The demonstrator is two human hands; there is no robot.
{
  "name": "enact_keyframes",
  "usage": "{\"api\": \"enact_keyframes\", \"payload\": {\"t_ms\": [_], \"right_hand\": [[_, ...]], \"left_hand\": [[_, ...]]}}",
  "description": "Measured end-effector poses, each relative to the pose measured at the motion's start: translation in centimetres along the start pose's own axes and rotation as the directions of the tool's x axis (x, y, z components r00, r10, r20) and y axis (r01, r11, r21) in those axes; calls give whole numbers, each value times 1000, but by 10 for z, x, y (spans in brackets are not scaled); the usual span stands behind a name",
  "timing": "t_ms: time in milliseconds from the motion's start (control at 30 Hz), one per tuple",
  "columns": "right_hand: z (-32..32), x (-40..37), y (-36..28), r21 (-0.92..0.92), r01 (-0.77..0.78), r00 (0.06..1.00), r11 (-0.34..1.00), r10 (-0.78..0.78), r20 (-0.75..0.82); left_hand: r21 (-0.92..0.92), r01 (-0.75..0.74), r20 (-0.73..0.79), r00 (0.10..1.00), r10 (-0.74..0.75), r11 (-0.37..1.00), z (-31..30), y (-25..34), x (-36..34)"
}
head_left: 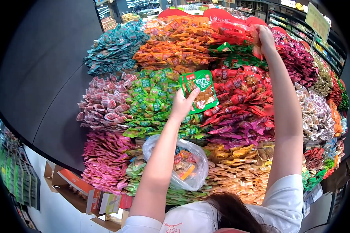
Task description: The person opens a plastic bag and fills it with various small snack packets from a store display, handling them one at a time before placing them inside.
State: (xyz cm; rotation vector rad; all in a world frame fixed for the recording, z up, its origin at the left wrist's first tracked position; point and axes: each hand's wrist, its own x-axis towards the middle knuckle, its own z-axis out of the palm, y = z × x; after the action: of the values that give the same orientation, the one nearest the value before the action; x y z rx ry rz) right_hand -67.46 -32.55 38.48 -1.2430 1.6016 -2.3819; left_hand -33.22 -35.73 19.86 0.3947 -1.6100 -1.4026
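- Packs are in my bag (155,147) already. I see a few orange and red ones through the thin plastic, so I think the picking is part way done.
- The bag hangs by my left arm, in front of the big pile (105,105) of snacks.
- My left hand (181,104) has the green pack (200,91). Thumb and fingers are closed tight on its lower left edge. It is held up over the green and red rows, above the bag, not in it yet.
- My right hand (265,39) is far up at the top, on the red packs (233,29). The fingers curl in there, but I cannot tell if they hold a pack or just touch.
- Left to do, I guess: the green pack has to go into the bag, and maybe a red one too.
- I cannot count the packs in the bag, as the plastic is cloudy and crumpled.
- My right fingertips are hidden among the red packs.
- The picture edges are black and bent, so the shelves (311,35) at the top right and the boxes (72,186) low on the left look squashed and cut off.
- Hair (229,211) and my white top cover the bottom of the pile.
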Motion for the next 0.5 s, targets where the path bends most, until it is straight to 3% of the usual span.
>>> {"api": "enact_keyframes", "payload": {"t_ms": [33,67,133,167,200,233,300,400,467,500], "right_hand": [[-3,-1,5,-170,1,1000,986,4,30],[-5,-1,13,-340,251,964,906,-204,168],[4,-13,12,-602,230,951,765,-45,306],[8,-16,11,-758,295,936,581,-16,351],[15,-23,8,-834,319,937,451,-15,350],[20,-30,4,-880,332,933,341,19,359],[30,-35,1,-925,331,936,188,57,346],[35,-33,-2,-898,390,908,204,81,412],[39,-34,-6,-882,439,892,169,38,451],[39,-34,-6,-867,482,874,128,-3,485]], "left_hand": [[-7,25,-12,1000,-25,1000,0,0,0],[-6,23,-13,1000,-23,1000,0,-1,0],[3,25,-14,1000,-25,1000,0,-3,1],[4,24,-13,1000,-24,1000,1,-6,3],[9,-83,-22,996,84,996,2,-11,5],[14,-190,-31,981,190,982,3,-12,6],[4,-137,-17,990,137,991,1,-13,5],[-12,-59,5,998,59,998,-1,-12,6],[-18,-194,-8,981,194,981,2,-15,7],[-9,-192,-14,981,192,981,2,-13,6]]}}
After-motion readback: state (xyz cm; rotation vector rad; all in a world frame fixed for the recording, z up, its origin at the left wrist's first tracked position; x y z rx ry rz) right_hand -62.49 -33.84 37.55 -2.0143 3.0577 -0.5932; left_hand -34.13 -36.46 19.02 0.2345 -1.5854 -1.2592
